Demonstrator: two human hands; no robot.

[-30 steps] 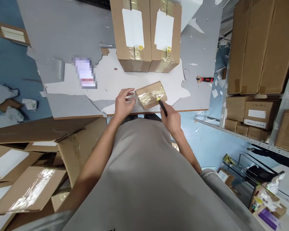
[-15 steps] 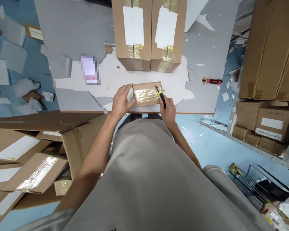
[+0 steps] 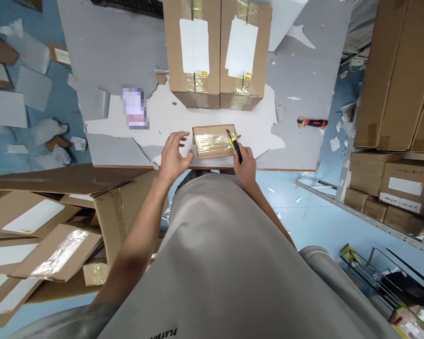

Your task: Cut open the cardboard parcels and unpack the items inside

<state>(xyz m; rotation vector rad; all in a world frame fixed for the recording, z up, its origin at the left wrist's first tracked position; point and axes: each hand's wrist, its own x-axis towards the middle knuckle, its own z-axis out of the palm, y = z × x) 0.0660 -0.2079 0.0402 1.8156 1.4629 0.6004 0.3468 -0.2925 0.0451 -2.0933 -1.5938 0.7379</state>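
Centrally in the head view, the right hand (image 3: 245, 166) is wrapped round a cutter (image 3: 236, 148), its tip over the box (image 3: 212, 145) on the table (image 3: 297, 151); the left hand (image 3: 174, 157), half-open and empty, curves beside the box's left end; a pixelated object (image 3: 134, 107) is unreadable; a carton (image 3: 116, 214), cut off at left, contains labelled packages (image 3: 31, 214)

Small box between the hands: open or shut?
Top shut: shiny tape spans the small box, no top flap raised. Left end: cannot tell.

Bright, even light is washing the tabletop (image 3: 127, 52) | taped box (image 3: 212, 142) is glinting | edges are stretching | pixelation is masking one object (image 3: 134, 107)
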